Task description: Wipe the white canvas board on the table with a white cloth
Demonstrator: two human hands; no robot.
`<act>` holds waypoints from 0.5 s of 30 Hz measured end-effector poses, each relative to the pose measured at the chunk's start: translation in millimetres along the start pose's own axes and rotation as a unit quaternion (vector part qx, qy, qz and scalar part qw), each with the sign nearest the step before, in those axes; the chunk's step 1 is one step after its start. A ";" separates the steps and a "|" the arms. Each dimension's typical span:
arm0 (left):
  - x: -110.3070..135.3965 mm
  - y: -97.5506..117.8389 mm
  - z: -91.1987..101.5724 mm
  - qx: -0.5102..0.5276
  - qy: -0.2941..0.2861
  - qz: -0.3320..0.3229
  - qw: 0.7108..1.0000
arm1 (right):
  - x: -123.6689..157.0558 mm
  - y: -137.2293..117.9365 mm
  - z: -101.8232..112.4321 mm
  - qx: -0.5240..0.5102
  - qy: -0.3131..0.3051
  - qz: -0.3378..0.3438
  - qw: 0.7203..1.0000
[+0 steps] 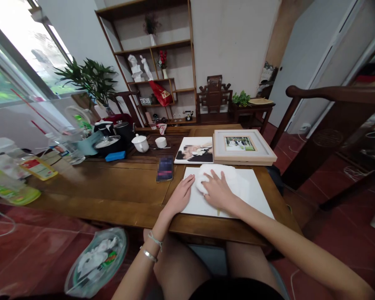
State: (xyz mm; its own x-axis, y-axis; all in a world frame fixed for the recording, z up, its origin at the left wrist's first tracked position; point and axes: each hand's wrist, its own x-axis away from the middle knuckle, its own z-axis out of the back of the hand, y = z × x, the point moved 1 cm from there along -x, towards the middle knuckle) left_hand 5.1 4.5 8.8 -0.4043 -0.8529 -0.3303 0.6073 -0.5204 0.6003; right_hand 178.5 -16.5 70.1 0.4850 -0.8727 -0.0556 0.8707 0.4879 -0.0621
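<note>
A white board [253,196], perhaps a framed panel lying face down, lies flat at the front edge of the wooden table. My right hand [218,189] presses on a folded white cloth [229,171] on top of the board, its bent, parted fingers gripping the cloth. At the board's left edge rests my left hand [181,193], stretched out flat and holding nothing. A small tan piece shows at the board's near edge, below my right wrist. The board's middle is partly hidden by the cloth and my right hand.
Behind the board lie a photo print [194,152] and a light wood picture frame [245,146]. A dark phone [165,168] is to the left. Farther left are a white teapot [140,143], a blue sponge [115,156] and bottles [39,166]. A lined trash bin [96,262] stands below.
</note>
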 end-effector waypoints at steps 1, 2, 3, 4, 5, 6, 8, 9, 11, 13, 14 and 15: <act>-0.1 0.5 0.5 0.003 0.001 -0.002 1.000 | -1.1 -5.2 -0.7 0.007 0.002 -0.004 1.000; -0.1 0.9 1.1 0.007 0.001 -0.005 1.000 | 1.7 -12.9 -1.4 0.011 0.000 -0.001 1.000; 0.0 1.2 1.7 0.011 -0.002 -0.008 1.000 | 8.1 -22.1 -1.6 0.012 -0.008 0.010 1.000; 0.1 1.3 2.3 0.014 -0.006 -0.009 1.000 | 17.5 -31.6 -1.3 0.010 -0.020 0.028 0.999; 0.2 1.3 2.6 0.015 -0.010 -0.010 1.000 | 28.8 -40.0 -0.1 0.005 -0.032 0.051 0.998; 0.3 1.2 2.9 0.014 -0.013 -0.009 1.000 | 40.7 -46.3 2.0 -0.001 -0.044 0.075 0.996; 0.5 0.7 2.7 0.006 -0.011 -0.006 1.000 | 61.4 -49.4 8.2 -0.021 -0.061 0.117 0.991; 0.5 0.4 2.3 0.001 -0.010 -0.005 1.000 | 67.9 -45.7 11.5 -0.032 -0.067 0.133 0.988; 0.4 0.0 1.2 -0.010 -0.009 -0.002 1.000 | 70.0 -29.1 16.0 -0.045 -0.079 0.132 0.987; 0.4 -0.3 0.0 -0.017 -0.009 0.001 1.000 | 57.5 -5.7 17.2 -0.033 -0.070 0.102 0.992; 0.5 -0.4 -0.5 -0.018 -0.008 0.001 1.000 | 47.1 6.1 16.9 -0.021 -0.057 0.086 0.994; 0.6 -0.5 -0.8 -0.018 -0.006 -0.001 1.000 | 35.0 16.7 16.5 -0.010 -0.043 0.076 0.996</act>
State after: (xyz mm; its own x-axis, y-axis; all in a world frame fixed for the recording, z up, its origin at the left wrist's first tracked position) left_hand 5.1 4.3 7.7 -0.4137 -0.8517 -0.3217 0.6315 -0.5229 0.5725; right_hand 211.3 -39.2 83.6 0.6173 -0.7865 0.0192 0.7852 0.6142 -0.0789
